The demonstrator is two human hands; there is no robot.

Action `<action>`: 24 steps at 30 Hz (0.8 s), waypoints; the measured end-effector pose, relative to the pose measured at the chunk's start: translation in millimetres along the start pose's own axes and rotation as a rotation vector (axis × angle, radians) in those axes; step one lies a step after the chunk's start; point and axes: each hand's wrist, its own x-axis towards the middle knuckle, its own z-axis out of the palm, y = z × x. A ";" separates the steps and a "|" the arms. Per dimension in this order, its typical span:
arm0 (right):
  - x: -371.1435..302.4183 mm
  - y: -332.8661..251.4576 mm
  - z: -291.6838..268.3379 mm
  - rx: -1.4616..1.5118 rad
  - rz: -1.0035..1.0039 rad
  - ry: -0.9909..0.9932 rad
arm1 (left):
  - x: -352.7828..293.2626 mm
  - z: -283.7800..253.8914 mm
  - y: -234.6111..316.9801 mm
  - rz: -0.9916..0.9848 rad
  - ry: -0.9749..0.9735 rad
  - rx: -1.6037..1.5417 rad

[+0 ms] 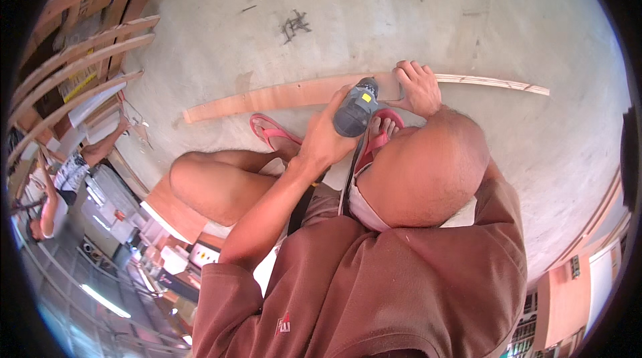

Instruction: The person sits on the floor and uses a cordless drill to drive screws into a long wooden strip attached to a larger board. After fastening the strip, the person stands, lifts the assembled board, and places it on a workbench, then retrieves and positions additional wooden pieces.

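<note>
My left hand [326,139] is wrapped round a dark grey cordless drill [354,109] with a yellow mark on top. The drill's chuck end sits over a long, thin wooden board [281,95] that lies across in front of my feet. On the board's right part, my right hand [418,88] grips it, with fingers over the far edge and the thumb on the near side. Its right end [495,82] shows a pale, layered edge. A few small dark dots mark the board's face. Any bit or screw at the drill's tip is hidden.
Several thin dark pieces, perhaps screws [295,26], lie on the concrete floor [374,17] beyond the board. My feet in red flip-flops [273,132] are close behind it. Wooden frames [87,64] stand at the left, where another person [50,214] works.
</note>
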 end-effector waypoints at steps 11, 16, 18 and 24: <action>9.9 -1.6 -10.3 -0.001 0.039 -0.022 | 24.4 -173.3 -52.6 0.284 0.334 0.067; -6.5 -3.4 1.8 -0.146 0.000 -0.083 | 97.5 -242.2 -108.5 0.268 0.450 0.035; -15.0 -5.9 5.8 -0.195 -0.043 -0.055 | 128.4 -252.2 -137.0 0.300 0.559 0.015; -22.0 -14.5 12.1 -0.230 -0.033 -0.003 | 187.3 -250.8 -237.4 0.455 0.870 -0.311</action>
